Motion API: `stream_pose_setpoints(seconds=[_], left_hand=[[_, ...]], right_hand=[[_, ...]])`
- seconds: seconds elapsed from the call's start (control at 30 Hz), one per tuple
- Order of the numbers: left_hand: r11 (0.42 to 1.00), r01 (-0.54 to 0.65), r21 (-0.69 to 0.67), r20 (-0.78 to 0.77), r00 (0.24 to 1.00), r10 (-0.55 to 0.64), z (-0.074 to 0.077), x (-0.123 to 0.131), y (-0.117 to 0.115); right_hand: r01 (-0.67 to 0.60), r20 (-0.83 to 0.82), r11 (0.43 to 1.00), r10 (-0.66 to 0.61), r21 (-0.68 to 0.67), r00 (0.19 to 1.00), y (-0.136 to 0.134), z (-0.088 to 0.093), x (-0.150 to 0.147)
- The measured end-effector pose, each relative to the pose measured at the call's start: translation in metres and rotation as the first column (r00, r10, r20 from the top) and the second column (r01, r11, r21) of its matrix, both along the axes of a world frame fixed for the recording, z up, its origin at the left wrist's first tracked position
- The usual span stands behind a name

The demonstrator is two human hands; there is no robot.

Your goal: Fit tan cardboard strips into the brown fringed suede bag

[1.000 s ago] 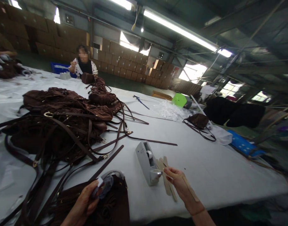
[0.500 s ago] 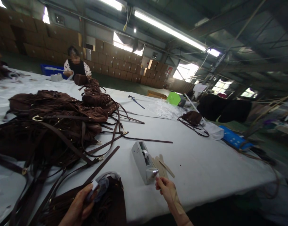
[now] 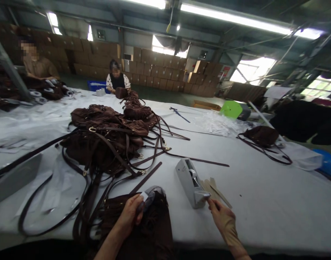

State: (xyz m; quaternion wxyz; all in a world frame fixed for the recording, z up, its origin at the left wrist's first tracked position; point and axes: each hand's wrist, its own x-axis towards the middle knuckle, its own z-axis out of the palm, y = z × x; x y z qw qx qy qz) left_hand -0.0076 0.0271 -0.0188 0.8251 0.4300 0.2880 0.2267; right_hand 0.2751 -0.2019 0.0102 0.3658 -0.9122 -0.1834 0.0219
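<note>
A dark brown bag [image 3: 160,236] with gathered fabric lies at the table's front edge, grey-white wrapping bunched at its opening. Over the bag, my left hand [image 3: 130,213] is closed, with a small white tag [image 3: 144,196] sticking up by the thumb. My right hand [image 3: 222,216] pinches at the cutting end of a grey tape dispenser [image 3: 185,182]; the tape at its fingertips is too small to make out clearly. Flat beige strips [image 3: 218,191] lie just behind that hand, beside the dispenser.
A heap of brown bags [image 3: 108,137] with long buckled straps covers the left middle of the table. Another brown bag [image 3: 261,136] lies at right, near white scraps [image 3: 216,122] and a green object [image 3: 231,109]. Two people are across the table, cartons [image 3: 154,68] behind them.
The view has swung left, bringing in a second person. My right hand has come up against the dispenser's cutting end. My left hand still holds the white tag over the bag.
</note>
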Motion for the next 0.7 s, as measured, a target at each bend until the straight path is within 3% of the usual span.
stream_pose_setpoints(seconds=[0.17, 0.27, 0.3, 0.37, 0.47, 0.57, 0.7], left_hand=[[0.999, -0.034, 0.022, 0.033, 0.999, 0.033, 0.001, 0.001, -0.004], [0.998, 0.019, 0.065, 0.018, 1.0, -0.02, 0.006, 0.004, -0.007], [0.995, 0.039, 0.092, 0.009, 0.999, -0.04, 0.009, 0.005, -0.008], [0.987, 0.051, 0.154, 0.001, 0.999, -0.052, 0.016, 0.009, -0.011], [0.972, 0.057, 0.226, -0.018, 0.998, -0.055, 0.026, 0.012, -0.017], [0.96, 0.071, 0.27, -0.039, 0.997, -0.063, 0.032, 0.009, -0.022], [0.946, 0.056, 0.319, -0.036, 0.998, -0.047, 0.038, 0.002, -0.028]], right_hand=[[0.004, 0.033, 0.998, -0.002, -0.063, 0.999, -0.022, 0.001, -0.006], [-0.014, -0.001, 0.998, 0.014, -0.059, 1.0, -0.022, 0.014, -0.039], [-0.089, -0.07, 0.996, 0.087, -0.031, 0.994, -0.015, 0.023, -0.056], [-0.301, -0.131, 0.947, 0.314, 0.109, 0.941, 0.006, 0.044, -0.095], [-0.558, -0.189, 0.778, 0.618, 0.289, 0.763, 0.048, 0.076, -0.144], [-0.63, -0.213, 0.684, 0.722, 0.368, 0.658, 0.08, 0.088, -0.166], [-0.647, -0.245, 0.678, 0.733, 0.35, 0.635, 0.099, 0.077, -0.167]])
